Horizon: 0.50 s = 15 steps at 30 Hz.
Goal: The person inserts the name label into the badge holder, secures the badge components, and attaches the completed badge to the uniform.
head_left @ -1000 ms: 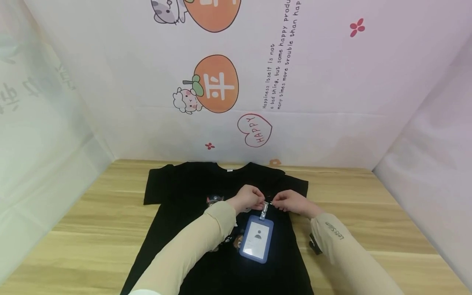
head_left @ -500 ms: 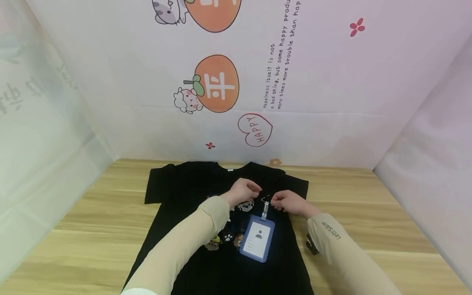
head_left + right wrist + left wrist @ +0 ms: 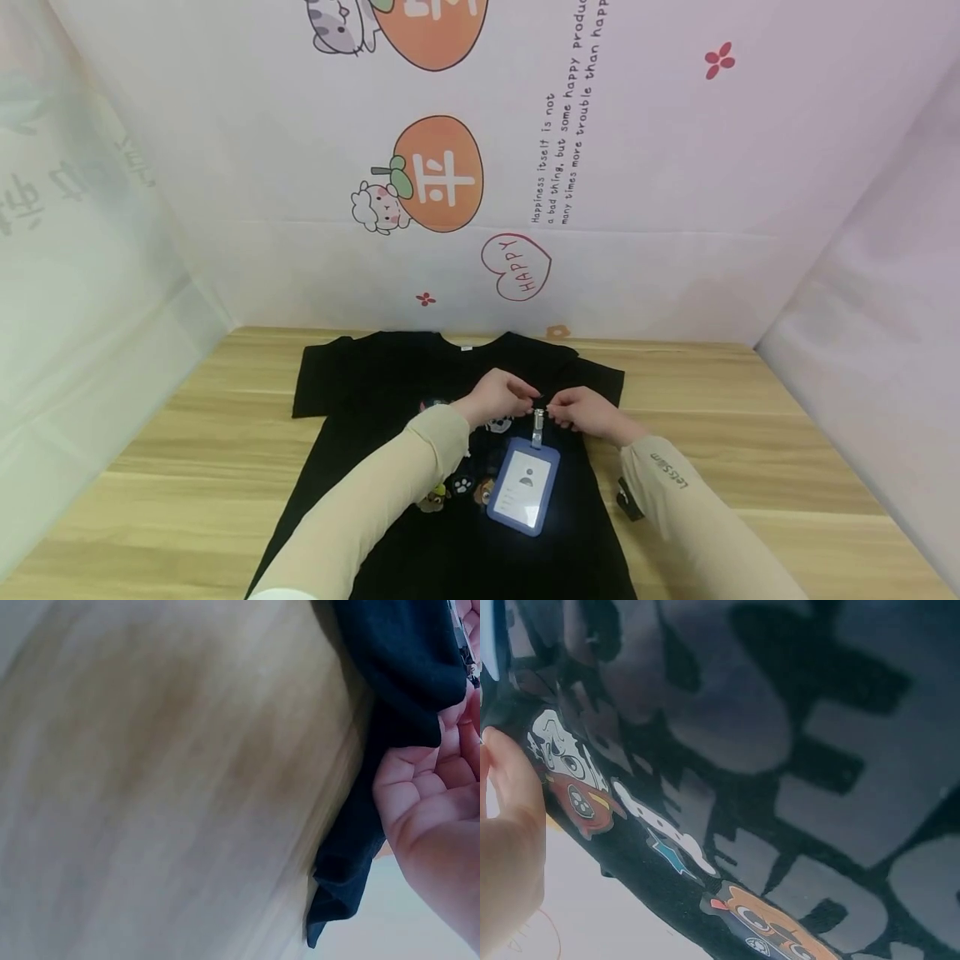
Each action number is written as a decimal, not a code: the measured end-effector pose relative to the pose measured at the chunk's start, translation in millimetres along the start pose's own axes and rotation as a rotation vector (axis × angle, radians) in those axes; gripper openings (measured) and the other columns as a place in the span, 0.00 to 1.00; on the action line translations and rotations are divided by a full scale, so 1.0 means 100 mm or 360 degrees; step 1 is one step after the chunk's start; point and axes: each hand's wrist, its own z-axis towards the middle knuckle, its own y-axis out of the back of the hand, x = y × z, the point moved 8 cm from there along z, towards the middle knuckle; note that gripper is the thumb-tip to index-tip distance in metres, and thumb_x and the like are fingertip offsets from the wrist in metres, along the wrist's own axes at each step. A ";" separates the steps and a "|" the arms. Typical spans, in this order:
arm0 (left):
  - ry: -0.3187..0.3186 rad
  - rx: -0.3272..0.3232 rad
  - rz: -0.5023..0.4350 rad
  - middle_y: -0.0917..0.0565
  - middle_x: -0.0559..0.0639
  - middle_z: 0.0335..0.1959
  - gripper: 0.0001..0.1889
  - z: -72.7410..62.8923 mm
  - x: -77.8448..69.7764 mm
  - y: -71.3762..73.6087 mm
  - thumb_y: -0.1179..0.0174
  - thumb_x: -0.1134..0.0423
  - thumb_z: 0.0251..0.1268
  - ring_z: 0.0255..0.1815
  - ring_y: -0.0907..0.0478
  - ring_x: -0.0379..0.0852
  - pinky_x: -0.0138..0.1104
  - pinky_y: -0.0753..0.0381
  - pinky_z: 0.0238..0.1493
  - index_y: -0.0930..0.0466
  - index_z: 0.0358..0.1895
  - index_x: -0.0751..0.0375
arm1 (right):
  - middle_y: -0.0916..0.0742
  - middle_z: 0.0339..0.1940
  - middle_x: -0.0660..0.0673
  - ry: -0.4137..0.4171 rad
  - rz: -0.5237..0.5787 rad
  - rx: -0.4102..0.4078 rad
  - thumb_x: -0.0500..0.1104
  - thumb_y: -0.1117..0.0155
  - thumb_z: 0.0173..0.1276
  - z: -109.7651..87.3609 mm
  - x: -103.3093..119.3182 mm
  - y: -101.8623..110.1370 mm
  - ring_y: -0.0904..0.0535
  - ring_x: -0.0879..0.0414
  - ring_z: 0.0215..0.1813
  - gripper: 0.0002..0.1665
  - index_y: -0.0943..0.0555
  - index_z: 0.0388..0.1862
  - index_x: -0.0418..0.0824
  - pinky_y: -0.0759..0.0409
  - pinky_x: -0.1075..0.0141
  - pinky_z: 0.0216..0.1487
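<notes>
A black T-shirt [image 3: 360,392] with cartoon prints lies face up, neckline away from me. On its right chest rests a blue ID badge holder [image 3: 523,487], with a clear strap and metal clip [image 3: 537,425] at its top. My left hand [image 3: 498,395] bends its fingertips to a thin metal pin just above the clip; the fingers largely cover that pin. From the right, my right hand [image 3: 588,412] pinches the pin's other end beside the clip. In the right wrist view the right hand [image 3: 439,791] has curled fingers against the shirt's dark folds [image 3: 405,675].
The shirt lies on a wood-grain table [image 3: 172,450]. A white printed curtain [image 3: 637,275] stands behind it, with pale cloth at both sides. A black band [image 3: 628,500] shows at the right sleeve.
My left hand drew back up and left from the clip, baring an open thin pin, then came back to it. The right hand stayed at the pin; the badge holder barely shifted.
</notes>
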 end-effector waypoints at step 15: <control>-0.0069 -0.0035 0.0044 0.15 0.52 0.41 0.10 0.03 -0.02 0.01 0.41 0.72 0.62 0.38 0.18 0.41 0.33 0.17 0.44 0.14 0.43 0.62 | 0.23 0.26 0.47 -0.0096 0.0253 -0.0055 0.36 0.51 0.72 0.02 -0.01 0.01 0.28 0.56 0.32 0.12 0.23 0.33 0.30 0.29 0.67 0.32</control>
